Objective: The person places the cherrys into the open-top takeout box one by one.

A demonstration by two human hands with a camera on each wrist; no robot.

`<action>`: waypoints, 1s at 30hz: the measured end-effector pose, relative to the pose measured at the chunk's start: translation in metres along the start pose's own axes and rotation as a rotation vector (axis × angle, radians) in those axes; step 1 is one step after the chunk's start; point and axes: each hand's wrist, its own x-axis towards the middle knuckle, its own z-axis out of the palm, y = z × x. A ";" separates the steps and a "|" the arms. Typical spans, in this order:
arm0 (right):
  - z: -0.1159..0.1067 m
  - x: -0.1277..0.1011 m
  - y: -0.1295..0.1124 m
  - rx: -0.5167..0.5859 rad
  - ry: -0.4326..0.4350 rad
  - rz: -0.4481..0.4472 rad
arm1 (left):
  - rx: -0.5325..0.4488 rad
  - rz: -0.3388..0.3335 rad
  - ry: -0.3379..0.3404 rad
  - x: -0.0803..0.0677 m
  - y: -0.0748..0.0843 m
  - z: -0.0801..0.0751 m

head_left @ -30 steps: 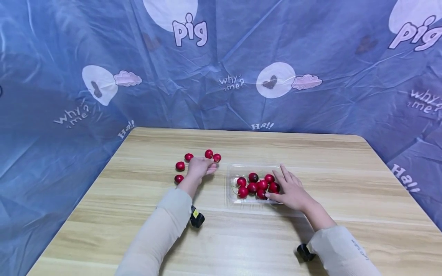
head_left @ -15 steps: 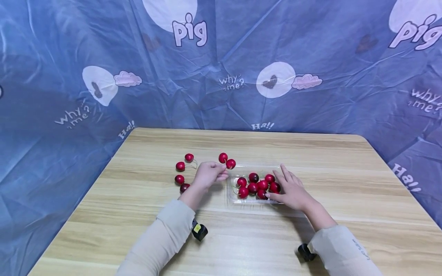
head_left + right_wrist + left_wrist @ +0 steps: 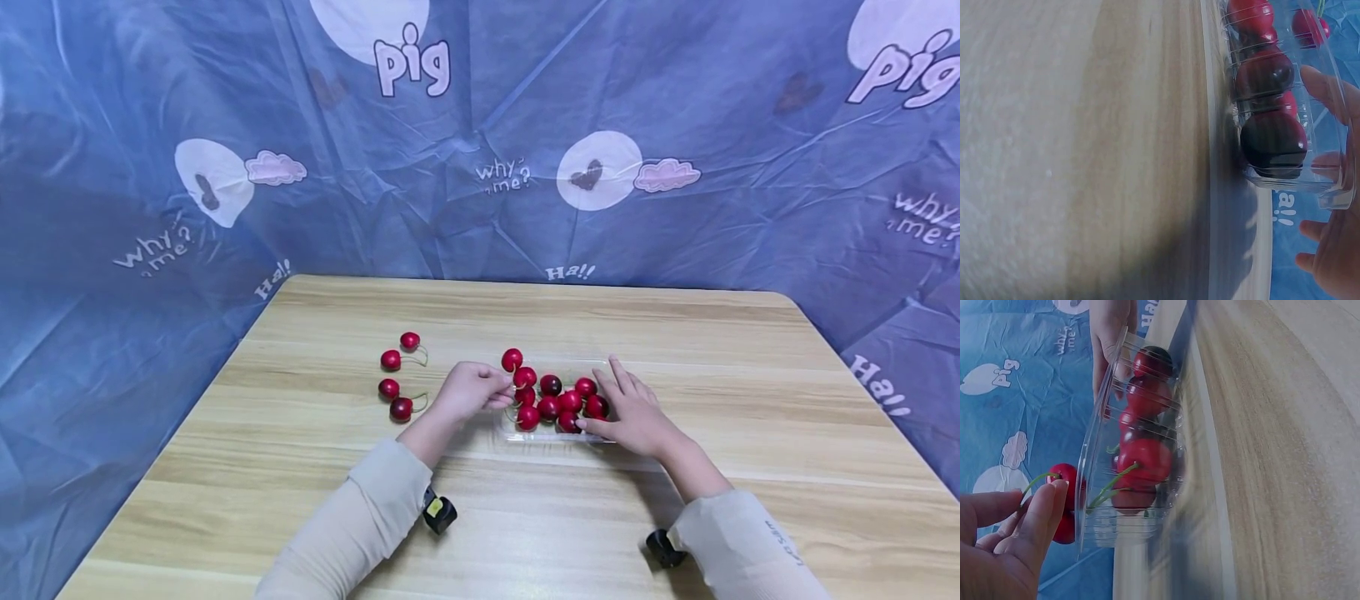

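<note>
Sleeves [image 3: 356, 521] of pale cloth reach in over the near part of the wooden table [image 3: 750, 358], each with a small black device [image 3: 440, 515] at the wrist; the left one bears a yellow patch. Beyond the cuffs, the person's right hand [image 3: 633, 418] lies with fingers extended and spread on the right end of a clear plastic container [image 3: 525, 437], its thumb at the near right corner. The left hand [image 3: 468, 390] pinches the green stem [image 3: 1035, 481] of a pair of cherries [image 3: 512, 359] between thumb and fingertips. In the left wrist view the pair hangs above rim level; from the head it overlaps the container's far left corner, and whether it touches the rim cannot be told.

The container sits about midway between the table's left and right edges. Inside it, bright and dark red cherries [image 3: 548, 408] crowd together, some with stems showing through the wall. Toward the table's left edge lie four loose cherries [image 3: 390, 360] in two pairs, one farther off than the other, their stems pointing right. Past the table's far edge and its rounded corners hangs a creased blue backdrop [image 3: 675, 83] printed with "pig", "why me?", "Ha!!" and pink clouds.
</note>
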 end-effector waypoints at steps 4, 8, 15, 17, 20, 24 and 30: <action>0.000 0.000 0.000 -0.002 0.000 0.002 | 0.045 -0.002 -0.031 0.008 -0.005 0.002; 0.000 -0.001 0.000 -0.004 0.003 0.002 | 0.104 0.000 -0.076 0.011 -0.004 0.003; 0.001 -0.001 0.000 -0.003 0.019 -0.008 | 0.227 0.005 -0.184 0.014 -0.003 0.006; 0.001 -0.002 0.000 -0.002 0.020 -0.008 | 0.258 0.001 -0.215 0.015 -0.003 0.007; 0.000 -0.002 0.000 0.003 0.018 -0.006 | 0.284 -0.008 -0.254 0.017 -0.002 0.009; 0.000 -0.001 -0.001 0.014 0.020 -0.009 | 0.302 -0.028 -0.297 0.021 -0.002 0.010; 0.000 -0.002 -0.002 0.014 0.016 -0.011 | 0.325 -0.030 -0.347 0.026 -0.007 0.011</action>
